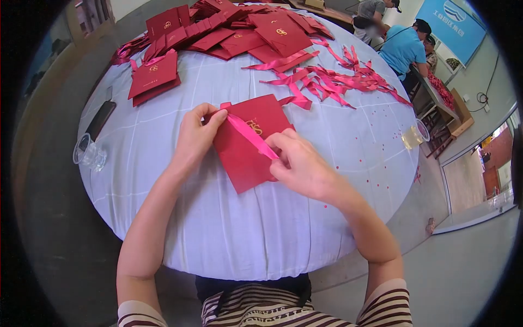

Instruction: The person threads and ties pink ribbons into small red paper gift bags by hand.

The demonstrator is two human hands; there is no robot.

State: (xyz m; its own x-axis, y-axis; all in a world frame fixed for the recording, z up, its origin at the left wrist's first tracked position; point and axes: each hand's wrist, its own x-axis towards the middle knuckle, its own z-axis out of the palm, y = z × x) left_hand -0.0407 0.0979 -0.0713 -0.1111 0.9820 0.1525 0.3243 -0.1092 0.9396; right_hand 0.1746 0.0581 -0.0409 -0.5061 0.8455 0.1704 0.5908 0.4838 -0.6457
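A red paper gift bag (239, 158) with a gold emblem lies flat on the table in front of me. Across its face runs a pink ribbon (246, 131). My left hand (199, 128) pinches the ribbon's upper end at the bag's top left corner, thumb against fingers. My right hand (299, 163) grips the ribbon's lower end, its fingers curled over the bag's right side. Where the ribbon passes into the bag's edge is hidden by my left fingers.
Red bags (234, 41) are heaped at the far side, with another bag (154, 79) nearer at left. Loose pink ribbons (348, 82) lie to the right. A phone (101, 119) and plastic cups (91, 155) (415, 134) sit near the edges. People (404, 49) work behind.
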